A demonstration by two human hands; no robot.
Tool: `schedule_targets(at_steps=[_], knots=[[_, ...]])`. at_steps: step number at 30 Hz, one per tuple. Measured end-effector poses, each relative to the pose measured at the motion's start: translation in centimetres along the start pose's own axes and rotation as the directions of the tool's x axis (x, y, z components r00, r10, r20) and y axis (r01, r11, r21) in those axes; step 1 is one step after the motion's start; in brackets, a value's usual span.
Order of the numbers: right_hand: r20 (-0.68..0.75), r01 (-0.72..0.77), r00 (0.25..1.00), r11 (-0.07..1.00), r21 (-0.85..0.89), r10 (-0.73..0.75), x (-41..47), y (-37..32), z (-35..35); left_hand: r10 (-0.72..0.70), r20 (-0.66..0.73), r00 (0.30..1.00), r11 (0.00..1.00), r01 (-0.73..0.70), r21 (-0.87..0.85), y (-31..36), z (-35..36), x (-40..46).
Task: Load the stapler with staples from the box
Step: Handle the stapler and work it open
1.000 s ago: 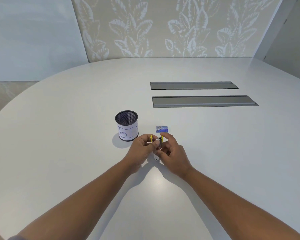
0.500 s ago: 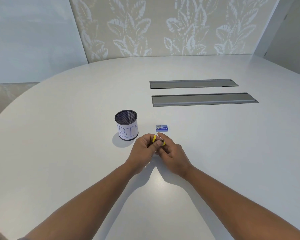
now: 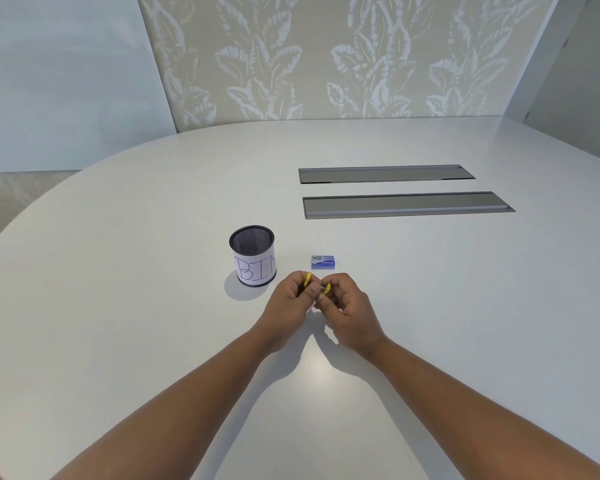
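Observation:
A small yellow stapler (image 3: 307, 279) is held between both hands just above the white table (image 3: 118, 306), mostly hidden by fingers. Only its yellow edges and a bit of dark metal show. My left hand (image 3: 290, 301) grips its left part. My right hand (image 3: 347, 311) pinches its right end, fingers curled. The small blue staple box (image 3: 323, 262) lies on the table just beyond my hands, apart from them. I cannot tell whether the stapler is open.
A black mesh cup (image 3: 253, 255) with a paper label reading "BIN" stands left of the box. Two long grey recessed panels (image 3: 395, 205) lie farther back at right. A leaf-patterned wall rises behind the table.
My hands have closed in together around the stapler, and the right fingers now curl over its end. The box and cup have not moved.

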State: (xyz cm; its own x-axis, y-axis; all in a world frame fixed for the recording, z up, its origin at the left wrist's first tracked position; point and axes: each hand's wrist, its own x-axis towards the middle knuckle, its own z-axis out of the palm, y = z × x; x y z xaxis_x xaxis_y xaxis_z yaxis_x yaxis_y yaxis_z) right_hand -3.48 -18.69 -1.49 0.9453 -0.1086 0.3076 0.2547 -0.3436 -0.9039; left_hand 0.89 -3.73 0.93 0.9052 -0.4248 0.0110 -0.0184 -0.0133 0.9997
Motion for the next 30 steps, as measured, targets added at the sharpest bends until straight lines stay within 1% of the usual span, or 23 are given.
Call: schedule_targets(at_steps=[6,12,16,19,22,26,30], knots=[[-0.019,0.001,1.0,1.0,-0.009,-0.001,0.1,-0.1,0.0,-0.086,-0.022,0.996,0.995,0.085,-0.048,0.7,0.4,0.3],[-0.038,-0.002,0.999,1.0,0.004,0.002,0.1,-0.1,-0.2,-0.156,-0.086,0.984,0.986,0.151,-0.069,0.8,1.4,0.4],[-0.046,0.007,0.999,1.0,0.014,-0.006,-0.1,-0.3,-0.1,-0.211,-0.199,0.957,0.976,0.193,-0.106,0.8,1.6,0.6],[-0.055,-0.016,0.998,0.999,0.03,0.017,0.0,-0.3,-0.1,-0.198,-0.184,0.963,0.975,0.174,-0.142,0.7,1.8,0.7],[-0.098,-0.018,0.995,0.999,0.051,0.023,0.1,-0.4,-0.2,-0.185,-0.18,0.966,0.968,0.147,-0.204,0.8,1.9,0.5],[-0.095,0.009,0.995,1.0,-0.002,-0.009,-0.3,-0.6,-0.1,-0.182,-0.175,0.968,0.952,0.129,-0.277,0.5,1.9,0.2],[-0.084,0.005,0.996,0.999,-0.04,-0.008,-0.7,-0.7,-0.2,-0.201,-0.189,0.961,0.928,0.125,-0.35,0.5,1.5,0.2]])
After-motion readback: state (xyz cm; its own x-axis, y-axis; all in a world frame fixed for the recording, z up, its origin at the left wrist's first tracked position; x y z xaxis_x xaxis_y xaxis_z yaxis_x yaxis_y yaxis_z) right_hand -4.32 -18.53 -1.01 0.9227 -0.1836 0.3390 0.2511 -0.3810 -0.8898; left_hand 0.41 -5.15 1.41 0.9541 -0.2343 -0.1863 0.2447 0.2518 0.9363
